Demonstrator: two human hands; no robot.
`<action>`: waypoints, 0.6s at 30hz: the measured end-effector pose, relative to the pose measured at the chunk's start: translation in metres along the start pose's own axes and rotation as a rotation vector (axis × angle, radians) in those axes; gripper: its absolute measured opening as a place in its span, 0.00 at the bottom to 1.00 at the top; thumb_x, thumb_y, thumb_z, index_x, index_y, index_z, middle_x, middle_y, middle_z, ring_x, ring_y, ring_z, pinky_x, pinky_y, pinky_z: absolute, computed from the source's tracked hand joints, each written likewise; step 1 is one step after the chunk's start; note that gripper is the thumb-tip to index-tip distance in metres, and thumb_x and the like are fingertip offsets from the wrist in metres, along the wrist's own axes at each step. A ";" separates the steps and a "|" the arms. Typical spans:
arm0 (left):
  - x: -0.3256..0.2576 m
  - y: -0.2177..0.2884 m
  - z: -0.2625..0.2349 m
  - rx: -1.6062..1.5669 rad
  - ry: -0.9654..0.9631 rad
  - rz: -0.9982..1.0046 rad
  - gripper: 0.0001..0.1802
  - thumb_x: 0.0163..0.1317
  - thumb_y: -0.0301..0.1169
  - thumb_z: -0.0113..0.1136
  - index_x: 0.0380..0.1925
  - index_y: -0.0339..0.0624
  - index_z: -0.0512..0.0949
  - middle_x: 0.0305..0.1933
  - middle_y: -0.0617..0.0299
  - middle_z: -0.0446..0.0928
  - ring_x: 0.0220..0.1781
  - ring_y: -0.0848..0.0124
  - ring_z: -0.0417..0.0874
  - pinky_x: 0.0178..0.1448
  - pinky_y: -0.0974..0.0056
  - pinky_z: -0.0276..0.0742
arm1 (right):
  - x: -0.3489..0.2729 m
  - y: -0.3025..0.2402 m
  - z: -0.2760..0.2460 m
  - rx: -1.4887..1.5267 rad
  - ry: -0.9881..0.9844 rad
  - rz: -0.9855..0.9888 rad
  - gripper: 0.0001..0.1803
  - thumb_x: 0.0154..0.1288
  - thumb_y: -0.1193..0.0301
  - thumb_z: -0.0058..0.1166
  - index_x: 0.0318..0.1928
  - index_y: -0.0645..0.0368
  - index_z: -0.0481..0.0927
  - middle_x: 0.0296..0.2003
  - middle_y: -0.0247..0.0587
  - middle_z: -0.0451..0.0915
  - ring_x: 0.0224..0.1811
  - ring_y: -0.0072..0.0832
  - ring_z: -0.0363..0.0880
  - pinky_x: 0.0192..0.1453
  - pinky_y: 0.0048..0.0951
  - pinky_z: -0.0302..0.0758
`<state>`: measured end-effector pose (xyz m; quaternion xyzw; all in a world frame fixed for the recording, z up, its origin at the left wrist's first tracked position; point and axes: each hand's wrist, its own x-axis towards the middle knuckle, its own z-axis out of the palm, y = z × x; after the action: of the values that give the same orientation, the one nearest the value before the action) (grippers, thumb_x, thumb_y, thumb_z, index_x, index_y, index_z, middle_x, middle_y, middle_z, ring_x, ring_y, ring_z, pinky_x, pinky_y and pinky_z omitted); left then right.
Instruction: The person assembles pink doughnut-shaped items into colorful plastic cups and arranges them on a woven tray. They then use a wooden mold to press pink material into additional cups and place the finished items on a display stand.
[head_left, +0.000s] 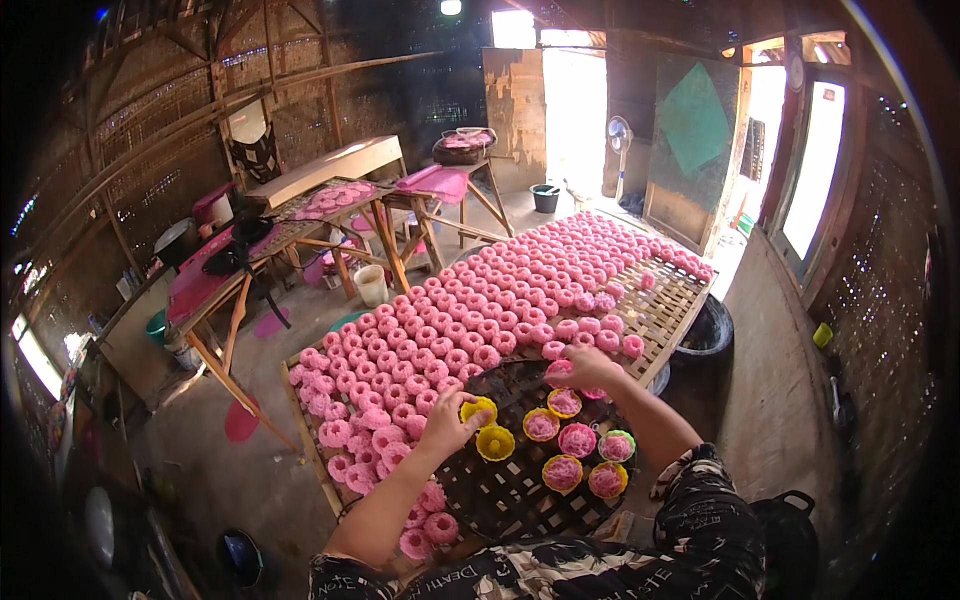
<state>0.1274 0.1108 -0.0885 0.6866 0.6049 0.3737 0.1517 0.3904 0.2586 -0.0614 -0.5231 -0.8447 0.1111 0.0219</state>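
My left hand (pixel 448 424) grips a yellow fluted ring mould (pixel 479 408) over the near side of a dark round woven tray (pixel 500 500). Just below it, another yellow mould (pixel 495 442) lies with its inside bare. My right hand (pixel 592 370) is at the tray's far edge, its fingers curled over a pink ring-shaped cake (pixel 558 373) beside the rows. Between my forearms, several moulds filled with pink strands (pixel 562 473) sit on the tray, mostly yellow. One filled mould (pixel 616 446) has a green rim.
Rows of pink rings (pixel 470 322) cover a long woven bamboo rack (pixel 655 310). To the left stand wooden tables (pixel 240 275) with pink sheets, and a pale bucket (pixel 371 285). A black basin (pixel 708 330) is under the rack's right side. A fan (pixel 619 140) stands near the bright doorway.
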 end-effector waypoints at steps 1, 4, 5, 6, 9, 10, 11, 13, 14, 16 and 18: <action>0.000 0.004 0.000 0.002 0.032 0.045 0.28 0.50 0.55 0.61 0.37 0.39 0.76 0.56 0.36 0.66 0.62 0.49 0.65 0.63 0.55 0.61 | -0.010 -0.015 0.008 -0.078 0.048 0.042 0.45 0.46 0.43 0.59 0.57 0.61 0.64 0.50 0.49 0.73 0.47 0.41 0.76 0.49 0.38 0.74; 0.002 0.015 0.002 -0.026 -0.027 0.020 0.25 0.50 0.50 0.64 0.38 0.40 0.76 0.57 0.38 0.66 0.61 0.49 0.66 0.63 0.55 0.61 | -0.013 -0.039 0.009 -0.126 0.047 0.143 0.42 0.45 0.47 0.62 0.55 0.61 0.65 0.49 0.52 0.73 0.48 0.41 0.76 0.49 0.37 0.74; 0.002 0.018 0.003 -0.024 -0.032 0.040 0.25 0.50 0.49 0.64 0.38 0.39 0.76 0.57 0.39 0.66 0.61 0.50 0.66 0.63 0.55 0.61 | -0.014 -0.041 0.007 -0.089 0.030 0.137 0.41 0.45 0.48 0.62 0.54 0.61 0.65 0.48 0.52 0.73 0.48 0.41 0.76 0.49 0.37 0.74; 0.002 0.020 0.003 -0.021 -0.047 0.048 0.24 0.50 0.47 0.64 0.39 0.39 0.76 0.57 0.40 0.66 0.61 0.50 0.66 0.63 0.56 0.62 | -0.012 -0.040 0.002 -0.062 0.036 0.131 0.40 0.45 0.49 0.62 0.54 0.61 0.65 0.47 0.52 0.74 0.48 0.41 0.76 0.48 0.37 0.75; 0.001 0.023 0.002 -0.034 -0.057 0.055 0.24 0.51 0.47 0.64 0.40 0.40 0.76 0.57 0.40 0.66 0.61 0.50 0.66 0.64 0.56 0.62 | -0.007 -0.030 -0.014 0.333 0.065 0.141 0.30 0.51 0.55 0.58 0.49 0.60 0.69 0.43 0.47 0.76 0.45 0.38 0.78 0.43 0.34 0.77; 0.001 0.023 0.001 -0.015 -0.052 0.061 0.24 0.51 0.47 0.64 0.40 0.40 0.76 0.57 0.41 0.66 0.61 0.51 0.66 0.64 0.56 0.62 | -0.008 -0.024 -0.019 0.672 0.050 0.135 0.27 0.53 0.56 0.57 0.48 0.60 0.70 0.42 0.45 0.77 0.44 0.37 0.78 0.43 0.34 0.77; 0.002 0.023 0.001 -0.046 -0.062 0.041 0.24 0.51 0.46 0.64 0.40 0.40 0.76 0.57 0.42 0.67 0.61 0.51 0.66 0.64 0.57 0.62 | -0.006 -0.021 -0.022 1.012 0.031 0.125 0.24 0.54 0.57 0.55 0.46 0.59 0.72 0.41 0.44 0.77 0.43 0.36 0.79 0.42 0.33 0.78; 0.004 0.025 0.000 -0.080 -0.046 0.029 0.23 0.51 0.46 0.64 0.40 0.40 0.76 0.57 0.42 0.67 0.61 0.52 0.66 0.64 0.57 0.62 | -0.008 -0.018 -0.022 1.882 -0.201 -0.003 0.19 0.58 0.59 0.52 0.45 0.59 0.73 0.40 0.43 0.77 0.42 0.37 0.79 0.42 0.34 0.79; 0.006 0.026 -0.001 -0.057 -0.035 0.049 0.24 0.52 0.46 0.64 0.42 0.40 0.75 0.56 0.45 0.68 0.60 0.53 0.68 0.63 0.57 0.63 | -0.008 -0.020 -0.019 2.098 -0.236 -0.023 0.19 0.59 0.60 0.52 0.46 0.59 0.73 0.40 0.44 0.77 0.42 0.38 0.79 0.43 0.36 0.79; 0.009 0.031 -0.003 -0.131 -0.062 0.004 0.27 0.51 0.47 0.64 0.44 0.39 0.74 0.55 0.45 0.69 0.58 0.53 0.69 0.62 0.57 0.64 | -0.007 -0.028 -0.008 2.387 -0.134 0.201 0.22 0.58 0.59 0.53 0.47 0.61 0.71 0.40 0.46 0.76 0.42 0.43 0.79 0.47 0.43 0.79; 0.012 0.037 -0.005 -0.160 -0.075 -0.006 0.30 0.51 0.47 0.65 0.48 0.38 0.71 0.55 0.46 0.69 0.57 0.53 0.70 0.61 0.57 0.65 | -0.008 -0.037 0.002 2.294 -0.195 0.320 0.22 0.57 0.59 0.53 0.47 0.62 0.70 0.41 0.48 0.76 0.42 0.44 0.78 0.48 0.45 0.78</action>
<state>0.1503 0.1130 -0.0563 0.6840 0.5689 0.3945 0.2300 0.3616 0.2354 -0.0551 -0.2864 -0.1705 0.8522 0.4034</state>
